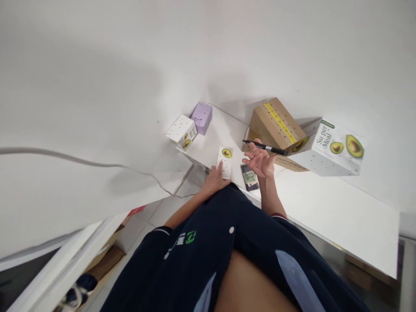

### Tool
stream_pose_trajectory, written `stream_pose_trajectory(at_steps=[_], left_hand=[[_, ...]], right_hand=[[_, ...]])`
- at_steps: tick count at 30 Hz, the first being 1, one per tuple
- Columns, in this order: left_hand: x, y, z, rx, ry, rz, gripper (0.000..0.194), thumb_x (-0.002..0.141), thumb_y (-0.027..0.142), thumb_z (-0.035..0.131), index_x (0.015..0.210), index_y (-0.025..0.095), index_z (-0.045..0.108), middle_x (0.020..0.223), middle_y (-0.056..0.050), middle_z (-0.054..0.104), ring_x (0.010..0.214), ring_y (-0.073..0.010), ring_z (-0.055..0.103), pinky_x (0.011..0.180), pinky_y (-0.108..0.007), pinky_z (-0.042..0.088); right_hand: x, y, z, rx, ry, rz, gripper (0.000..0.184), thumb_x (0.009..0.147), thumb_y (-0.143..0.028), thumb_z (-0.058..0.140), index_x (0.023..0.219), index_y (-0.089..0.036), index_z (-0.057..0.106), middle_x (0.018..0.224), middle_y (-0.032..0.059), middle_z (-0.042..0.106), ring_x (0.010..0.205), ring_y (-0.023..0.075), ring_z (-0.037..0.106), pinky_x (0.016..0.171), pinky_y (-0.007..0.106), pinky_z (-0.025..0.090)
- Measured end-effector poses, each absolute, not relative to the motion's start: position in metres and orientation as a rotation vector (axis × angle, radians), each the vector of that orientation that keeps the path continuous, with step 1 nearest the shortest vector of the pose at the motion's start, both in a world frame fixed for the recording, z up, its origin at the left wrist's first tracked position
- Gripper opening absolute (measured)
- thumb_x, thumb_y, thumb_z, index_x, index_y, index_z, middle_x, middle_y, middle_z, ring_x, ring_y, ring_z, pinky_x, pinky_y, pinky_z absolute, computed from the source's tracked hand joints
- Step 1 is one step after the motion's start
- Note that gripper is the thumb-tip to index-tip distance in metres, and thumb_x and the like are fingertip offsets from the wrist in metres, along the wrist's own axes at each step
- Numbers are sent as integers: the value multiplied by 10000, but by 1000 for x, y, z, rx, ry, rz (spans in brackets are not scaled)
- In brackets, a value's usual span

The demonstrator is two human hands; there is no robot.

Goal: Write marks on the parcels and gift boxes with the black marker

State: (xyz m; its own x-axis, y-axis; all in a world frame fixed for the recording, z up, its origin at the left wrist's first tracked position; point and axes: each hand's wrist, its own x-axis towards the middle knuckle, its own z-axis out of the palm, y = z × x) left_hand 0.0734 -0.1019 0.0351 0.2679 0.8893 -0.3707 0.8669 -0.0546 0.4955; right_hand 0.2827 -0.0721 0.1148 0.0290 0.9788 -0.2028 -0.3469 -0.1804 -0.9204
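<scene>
On the white table a small white box with an avocado picture lies near the front edge. My left hand is on its near end, with one finger stretched over the top and the others at the side, steadying it. A black marker pen is held in my right hand, which is raised with the palm turned up and several fingers loosely curled. The pen points left. Just left of that wrist, a dark case with a banknote picture lies on the table.
A white avocado box and a purple box stand at the back left. To the right are a brown carton with yellow tape and a large white avocado box. A grey cable hangs along the left wall.
</scene>
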Motion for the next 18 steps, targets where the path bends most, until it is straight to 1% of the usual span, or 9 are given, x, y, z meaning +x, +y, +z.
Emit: stream_pose_trajectory(at_steps=[2,3,4,6,8,10,12,15,18], left_hand=[[75,-104,31,1910,1559,65,1028,822,548,741,1633,187,224,1364,-206,493,1210,-388,594,978,-438,486],[75,-104,29,1915,1552,82,1025,824,549,739,1633,183,226,1365,-212,493,1212,-396,591,972,-442,486],[75,-104,28,1920,1547,98,1020,827,547,735,1632,181,227,1367,-216,493,1213,-402,588,966,-446,486],[76,-103,28,1919,1551,107,1004,828,537,730,1629,182,238,1367,-220,495,1200,-408,586,943,-449,489],[75,-101,31,1931,1578,94,956,825,514,728,1613,197,289,1358,-212,503,1190,-408,578,925,-449,490],[73,-99,34,1987,1603,89,874,826,471,721,1580,207,367,1340,-206,514,1188,-408,560,925,-459,486],[72,-98,36,2074,1601,101,779,835,406,707,1542,216,442,1331,-208,523,1198,-411,535,949,-481,472],[73,-99,35,2205,1492,121,660,856,331,681,1490,248,520,1323,-200,542,1223,-404,514,997,-512,445],[76,-100,26,2264,1308,182,548,866,322,685,1403,253,600,1283,-176,575,1220,-367,538,1031,-499,443]], right_hand=[[275,-67,117,-1299,-881,1360,563,945,-735,478,1311,-313,550,1273,111,715,1028,240,719,803,411,603],[270,-65,115,-1350,-911,1311,535,946,-713,498,1276,-295,551,1180,105,741,952,227,727,785,398,601],[266,-63,111,-1377,-932,1257,507,934,-691,539,1228,-279,552,1064,88,758,860,210,724,760,378,597],[259,-61,98,-1432,-954,1137,458,906,-654,597,1126,-255,547,861,40,737,696,177,684,698,335,578],[252,-61,81,-1558,-993,1028,411,912,-622,578,1068,-244,542,815,24,711,647,167,660,664,315,556],[245,-63,65,-1698,-1094,966,363,925,-572,549,1069,-239,550,885,36,711,712,184,678,704,332,558],[238,-65,51,-1814,-1209,917,356,902,-515,586,1112,-230,555,994,61,707,846,215,692,815,369,563],[228,-62,39,-1932,-1279,824,491,821,-439,696,1207,-189,524,1206,131,659,1104,260,647,1022,406,507],[224,-54,31,-2015,-1281,776,605,757,-322,736,1278,-145,484,1373,196,564,1276,272,560,1129,392,434]])
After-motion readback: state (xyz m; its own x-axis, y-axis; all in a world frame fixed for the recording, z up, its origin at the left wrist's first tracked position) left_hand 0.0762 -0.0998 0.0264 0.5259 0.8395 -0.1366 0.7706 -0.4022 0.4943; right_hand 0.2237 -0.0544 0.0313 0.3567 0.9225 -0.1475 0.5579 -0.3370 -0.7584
